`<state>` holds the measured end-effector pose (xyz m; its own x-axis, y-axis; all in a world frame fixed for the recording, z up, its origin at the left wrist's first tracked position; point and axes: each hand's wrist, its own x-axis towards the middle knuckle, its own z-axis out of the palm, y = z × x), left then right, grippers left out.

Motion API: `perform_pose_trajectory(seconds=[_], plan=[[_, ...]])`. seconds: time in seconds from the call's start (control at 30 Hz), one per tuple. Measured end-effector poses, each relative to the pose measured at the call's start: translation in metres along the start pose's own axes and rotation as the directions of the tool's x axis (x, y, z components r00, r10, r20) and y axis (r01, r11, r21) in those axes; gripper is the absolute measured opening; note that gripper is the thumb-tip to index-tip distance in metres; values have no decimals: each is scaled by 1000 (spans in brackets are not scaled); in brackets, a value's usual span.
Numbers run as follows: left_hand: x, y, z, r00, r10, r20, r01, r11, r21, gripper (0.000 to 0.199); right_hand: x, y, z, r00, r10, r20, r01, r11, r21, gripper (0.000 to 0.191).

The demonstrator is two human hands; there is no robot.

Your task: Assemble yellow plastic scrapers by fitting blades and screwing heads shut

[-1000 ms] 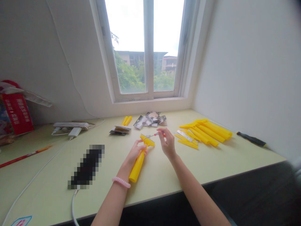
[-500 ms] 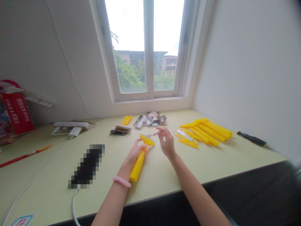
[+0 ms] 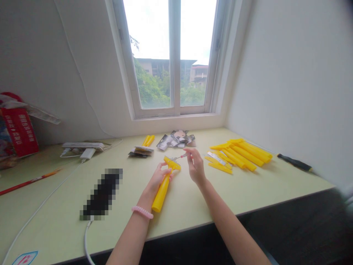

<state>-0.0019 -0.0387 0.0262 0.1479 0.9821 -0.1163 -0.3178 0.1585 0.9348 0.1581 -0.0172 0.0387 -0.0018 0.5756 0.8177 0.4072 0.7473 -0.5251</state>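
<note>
Nearest, at 6 o'clock, your two forearms enter from the desk edge (image 3: 193, 230); a pink coil bracelet (image 3: 142, 212) circles your left wrist. Your left hand (image 3: 158, 179) is closed, fingers wrapped around the upper handle of a yellow scraper (image 3: 161, 193), which lies tilted across the desk at centre, its base resting on the surface and its wide head (image 3: 172, 163) pointing toward 12 o'clock. Your right hand (image 3: 195, 167) is raised, thumb and forefinger pinching a slim red-handled tool (image 3: 179, 156), whose metal tip is just at the scraper's head; whether they touch is too small to tell. At 9 o'clock, near your left arm, lies a pixelated black block (image 3: 102, 195), with a white cable (image 3: 86, 239) trailing from it. At 2 to 3 o'clock sit flat yellow strips (image 3: 220, 167) and a pile of yellow handles (image 3: 248, 156), then a black screwdriver (image 3: 295, 162). At 12 o'clock are foil packets (image 3: 176, 140); at 11, a small packet stack (image 3: 140, 151) and two yellow pieces (image 3: 148, 141). Further left, at 10, are a power strip (image 3: 82, 145) with a charger (image 3: 87, 154); at 9, a red pencil (image 3: 30, 181) and a red box (image 3: 19, 132). Beyond, at 12, stands a window (image 3: 171, 59).
</note>
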Motion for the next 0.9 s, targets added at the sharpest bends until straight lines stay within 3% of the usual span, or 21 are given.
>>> perform_pose_trajectory(seconds=[0.63, 0.9], plan=[[5, -3, -4, 1000, 24, -11, -24, 999, -37, 37, 1, -1, 1, 994, 12, -107, -18, 998, -53, 14], [5, -3, -3, 999, 15, -31, -16, 999, -31, 38, 0, 4, 2, 989, 65, -131, -85, 984, -158, 28]])
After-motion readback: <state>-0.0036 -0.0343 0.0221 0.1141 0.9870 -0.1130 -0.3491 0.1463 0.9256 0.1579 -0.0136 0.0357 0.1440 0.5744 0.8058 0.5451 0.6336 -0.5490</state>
